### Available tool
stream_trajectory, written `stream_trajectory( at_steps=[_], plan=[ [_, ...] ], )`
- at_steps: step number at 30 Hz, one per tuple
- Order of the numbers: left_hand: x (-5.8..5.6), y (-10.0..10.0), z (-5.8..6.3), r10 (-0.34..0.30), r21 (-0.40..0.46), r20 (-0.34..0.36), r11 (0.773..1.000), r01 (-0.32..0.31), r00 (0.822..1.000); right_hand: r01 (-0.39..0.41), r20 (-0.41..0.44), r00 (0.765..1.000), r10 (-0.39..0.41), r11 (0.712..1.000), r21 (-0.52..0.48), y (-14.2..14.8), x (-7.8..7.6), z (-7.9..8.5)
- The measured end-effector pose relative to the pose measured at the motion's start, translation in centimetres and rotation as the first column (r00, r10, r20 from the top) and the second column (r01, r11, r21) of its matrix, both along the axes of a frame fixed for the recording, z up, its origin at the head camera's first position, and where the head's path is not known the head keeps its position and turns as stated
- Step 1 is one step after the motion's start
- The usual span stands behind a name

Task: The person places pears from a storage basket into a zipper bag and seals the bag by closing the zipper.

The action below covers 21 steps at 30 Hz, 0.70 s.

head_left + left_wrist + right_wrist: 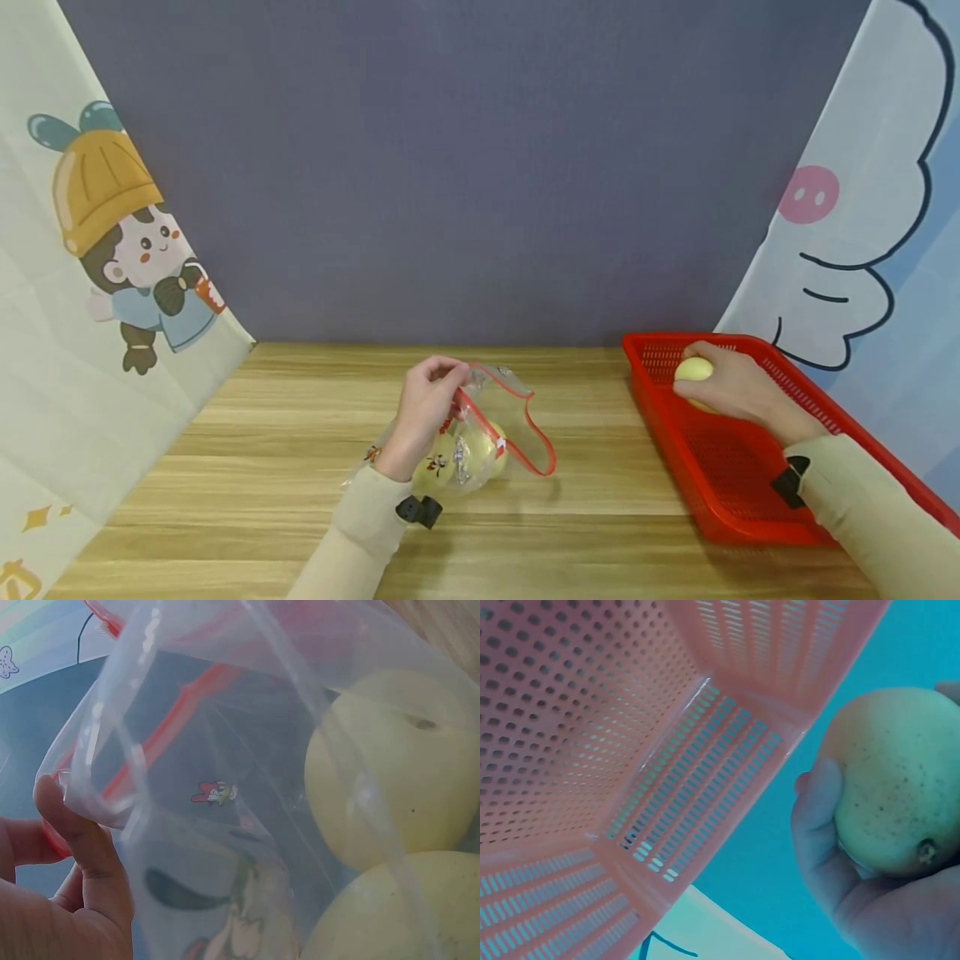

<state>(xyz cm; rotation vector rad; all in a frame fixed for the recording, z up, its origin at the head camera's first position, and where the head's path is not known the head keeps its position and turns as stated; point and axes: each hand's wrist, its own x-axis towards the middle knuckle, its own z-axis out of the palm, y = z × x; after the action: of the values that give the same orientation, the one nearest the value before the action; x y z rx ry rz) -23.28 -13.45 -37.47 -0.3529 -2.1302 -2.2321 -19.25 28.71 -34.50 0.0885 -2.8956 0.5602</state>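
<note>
Your left hand (pixel 426 404), lower centre of the head view, pinched the red-edged mouth of a clear bag (pixel 480 418); two pale yellow fruits (pixel 390 772) showed inside. Your right hand (pixel 733 385), right of frame, gripped another yellow fruit (pixel 693 369) before the upper part of a red basket (pixel 731 475); clearance unclear.

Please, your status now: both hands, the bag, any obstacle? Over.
Left hand pinching edge of bag. Right hand gripping yellow fruit. Bag mouth open, fruits inside. Side of red basket between held fruit and bag.
</note>
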Motion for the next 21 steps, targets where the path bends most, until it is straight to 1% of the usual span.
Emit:
stream_trajectory(
  at_steps=[4,11,21],
  plan=[
    [0.1,-0.1,0.1,-0.003,-0.001,0.002,1.000,0.003,1.000,0.002,0.008,1.000,-0.002,1.000,-0.008,-0.8,0.2,0.4],
    [0.3,-0.1,0.3,-0.004,-0.001,0.005,1.000,0.004,1.000,-0.010,-0.026,1.000,0.009,1.000,-0.012,-2.1,0.5,1.3],
    [0.8,-0.1,0.7,0.002,-0.003,0.006,1.000,-0.002,1.000,-0.034,-0.037,0.999,0.033,0.999,-0.035,-3.9,1.0,1.9]
  ],
)
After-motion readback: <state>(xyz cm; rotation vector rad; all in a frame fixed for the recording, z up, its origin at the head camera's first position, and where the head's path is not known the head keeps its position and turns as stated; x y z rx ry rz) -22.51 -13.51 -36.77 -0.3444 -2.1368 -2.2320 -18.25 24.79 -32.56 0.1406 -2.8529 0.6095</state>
